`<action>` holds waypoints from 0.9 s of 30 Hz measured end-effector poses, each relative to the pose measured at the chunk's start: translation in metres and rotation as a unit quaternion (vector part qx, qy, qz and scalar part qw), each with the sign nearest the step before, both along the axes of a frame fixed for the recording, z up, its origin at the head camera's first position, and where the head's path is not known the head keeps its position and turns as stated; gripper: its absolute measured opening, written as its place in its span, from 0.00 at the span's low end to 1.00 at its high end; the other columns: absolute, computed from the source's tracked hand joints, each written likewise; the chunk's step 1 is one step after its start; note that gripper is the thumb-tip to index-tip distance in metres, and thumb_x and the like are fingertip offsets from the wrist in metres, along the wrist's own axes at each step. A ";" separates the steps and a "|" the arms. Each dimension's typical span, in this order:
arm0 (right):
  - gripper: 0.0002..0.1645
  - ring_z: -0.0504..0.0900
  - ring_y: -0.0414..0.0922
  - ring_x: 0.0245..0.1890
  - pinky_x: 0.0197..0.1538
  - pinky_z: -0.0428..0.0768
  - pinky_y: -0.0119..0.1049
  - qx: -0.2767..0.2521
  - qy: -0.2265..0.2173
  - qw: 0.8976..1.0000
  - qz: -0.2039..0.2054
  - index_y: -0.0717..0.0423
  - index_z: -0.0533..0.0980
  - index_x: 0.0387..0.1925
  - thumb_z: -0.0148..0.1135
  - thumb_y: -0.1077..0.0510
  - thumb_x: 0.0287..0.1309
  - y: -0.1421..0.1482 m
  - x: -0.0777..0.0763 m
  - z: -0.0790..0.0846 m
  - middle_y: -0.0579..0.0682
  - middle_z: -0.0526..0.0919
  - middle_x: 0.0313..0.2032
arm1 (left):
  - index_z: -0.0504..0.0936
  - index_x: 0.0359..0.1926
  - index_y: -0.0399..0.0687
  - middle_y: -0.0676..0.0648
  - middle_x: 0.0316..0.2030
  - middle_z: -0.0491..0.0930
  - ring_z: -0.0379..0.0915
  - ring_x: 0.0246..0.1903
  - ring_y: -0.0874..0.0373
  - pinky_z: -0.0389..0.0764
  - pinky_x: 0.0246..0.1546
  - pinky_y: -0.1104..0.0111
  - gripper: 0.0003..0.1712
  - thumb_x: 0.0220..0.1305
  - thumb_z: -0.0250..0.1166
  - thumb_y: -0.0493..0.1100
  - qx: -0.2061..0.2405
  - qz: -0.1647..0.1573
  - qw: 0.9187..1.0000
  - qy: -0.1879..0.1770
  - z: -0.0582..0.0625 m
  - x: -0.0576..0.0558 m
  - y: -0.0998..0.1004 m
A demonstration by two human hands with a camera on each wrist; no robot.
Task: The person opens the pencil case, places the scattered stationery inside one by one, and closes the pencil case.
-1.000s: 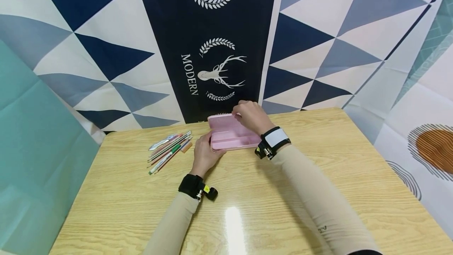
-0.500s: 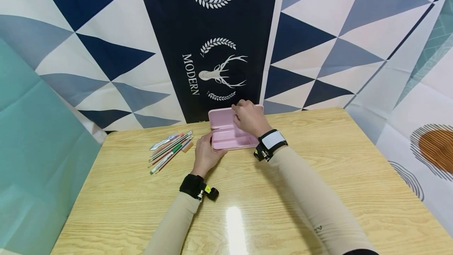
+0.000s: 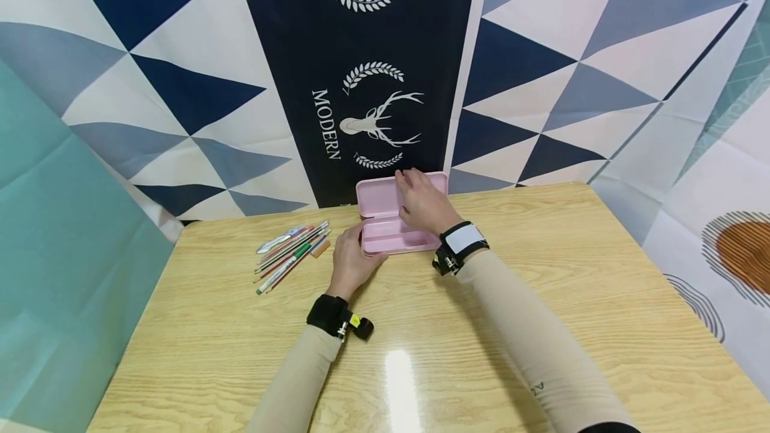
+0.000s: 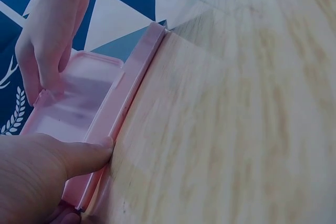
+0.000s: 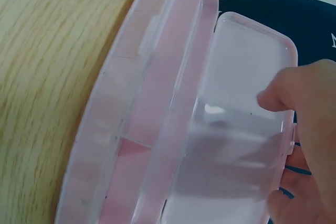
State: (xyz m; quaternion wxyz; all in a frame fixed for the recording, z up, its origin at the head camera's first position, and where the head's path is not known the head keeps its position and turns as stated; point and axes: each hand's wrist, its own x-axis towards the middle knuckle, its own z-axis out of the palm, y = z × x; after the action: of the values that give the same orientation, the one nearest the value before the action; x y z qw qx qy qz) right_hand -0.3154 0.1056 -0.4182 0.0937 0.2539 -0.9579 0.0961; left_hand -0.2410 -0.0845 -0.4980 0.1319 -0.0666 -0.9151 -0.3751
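A pink pencil case (image 3: 394, 246) lies on the table against the back wall. Its lid (image 3: 375, 199) is swung up, and a bare divided inside shows in the right wrist view. My left hand (image 3: 351, 262) grips the case's left end, the thumb (image 4: 86, 157) lying along its front wall. At the lid's outer edge, my right hand (image 3: 424, 204) holds on, its thumb (image 5: 278, 95) over the inner face and other fingers (image 5: 294, 187) beyond the edge. Part of the lid and the case's right end are hidden behind the right hand in the head view.
Left of the case lies a loose bundle of pencils (image 3: 283, 262) with a green-and-white marker (image 3: 293, 260). A small tan block (image 3: 321, 248) sits beside them. A patterned cloth (image 3: 385, 32) hangs right behind the wooden table (image 3: 457, 359).
The lid has tipped further back, toward the wall, with my right hand at its edge. My left hand stays on the case's left end.
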 end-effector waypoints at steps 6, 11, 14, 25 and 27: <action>0.51 0.49 0.62 0.77 0.77 0.56 0.55 0.027 -0.016 1.000 0.004 0.65 0.49 0.77 0.60 0.54 0.59 0.001 -0.001 -0.002 0.68 0.55 0.75 | 0.72 0.66 0.36 0.34 0.60 0.78 0.72 0.61 0.40 0.72 0.64 0.48 0.48 0.45 0.81 0.47 -0.001 0.005 1.000 -0.010 0.001 0.003 0.002; 0.51 0.44 0.60 0.78 0.76 0.55 0.61 0.030 -0.030 0.999 0.002 0.64 0.48 0.78 0.60 0.52 0.61 0.002 0.002 -0.001 0.66 0.49 0.78 | 0.72 0.66 0.35 0.34 0.60 0.78 0.71 0.61 0.40 0.72 0.64 0.47 0.48 0.46 0.81 0.47 -0.001 0.008 1.000 -0.010 0.002 0.006 0.003; 0.51 0.43 0.59 0.79 0.75 0.57 0.62 0.030 -0.034 0.999 0.001 0.63 0.48 0.78 0.60 0.52 0.62 0.002 0.004 0.000 0.66 0.47 0.78 | 0.72 0.66 0.36 0.35 0.60 0.78 0.71 0.61 0.40 0.72 0.64 0.47 0.47 0.46 0.81 0.48 0.000 0.008 1.000 -0.010 0.002 0.006 0.003; 0.49 0.47 0.59 0.78 0.74 0.58 0.63 0.032 -0.026 0.999 0.001 0.62 0.51 0.77 0.61 0.51 0.62 0.003 0.006 0.002 0.66 0.51 0.77 | 0.72 0.66 0.34 0.33 0.59 0.79 0.71 0.61 0.39 0.71 0.64 0.46 0.47 0.46 0.81 0.47 -0.002 0.000 1.000 0.008 0.000 0.006 0.003; 0.47 0.49 0.59 0.78 0.75 0.57 0.63 0.032 -0.020 0.999 0.002 0.62 0.53 0.77 0.61 0.51 0.62 0.003 0.007 0.004 0.66 0.54 0.77 | 0.72 0.66 0.35 0.34 0.60 0.78 0.71 0.61 0.39 0.71 0.65 0.47 0.48 0.46 0.81 0.47 -0.004 0.001 1.000 0.001 0.000 0.005 0.003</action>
State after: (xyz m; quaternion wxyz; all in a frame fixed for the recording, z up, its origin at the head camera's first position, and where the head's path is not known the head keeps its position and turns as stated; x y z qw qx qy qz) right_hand -0.3080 0.1085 -0.4141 0.0659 0.2570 -0.9616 0.0702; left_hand -0.2358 -0.0815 -0.4980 0.1327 -0.0661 -0.9165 -0.3715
